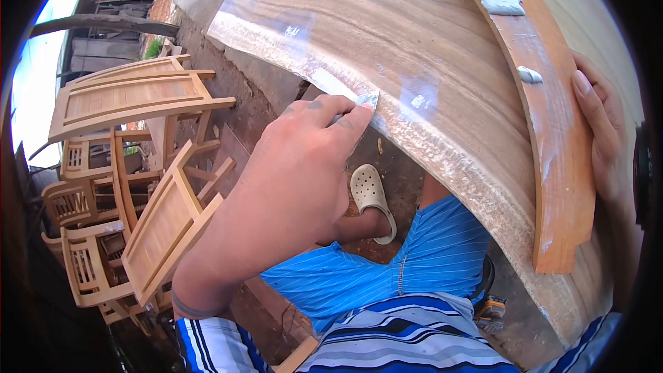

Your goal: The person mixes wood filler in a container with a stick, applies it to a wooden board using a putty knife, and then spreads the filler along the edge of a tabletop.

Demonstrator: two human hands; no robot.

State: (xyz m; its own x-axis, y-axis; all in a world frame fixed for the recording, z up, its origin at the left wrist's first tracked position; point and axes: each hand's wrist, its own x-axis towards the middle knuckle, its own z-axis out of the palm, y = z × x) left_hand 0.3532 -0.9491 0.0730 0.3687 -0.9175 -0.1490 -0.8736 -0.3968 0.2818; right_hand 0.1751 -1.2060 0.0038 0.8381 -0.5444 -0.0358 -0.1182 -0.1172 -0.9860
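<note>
My left hand (304, 166) pinches a small metal scraper blade (368, 99) and presses its tip against the pale rough edge of a large wooden slab (387, 34). A curved wooden strip (552, 138) lies on the slab, carrying two dabs of grey filler (503, 5). At the far right, my right hand (599, 131) grips the strip's outer edge, fingers curled over it. Light smears of filler show on the slab near the blade.
Several unfinished wooden chairs and a folding table (131, 97) are stacked at the left. Below the slab are my blue shorts (428, 255), a foot in a cream clog (369, 197) and bare dirt ground. A shed stands far back.
</note>
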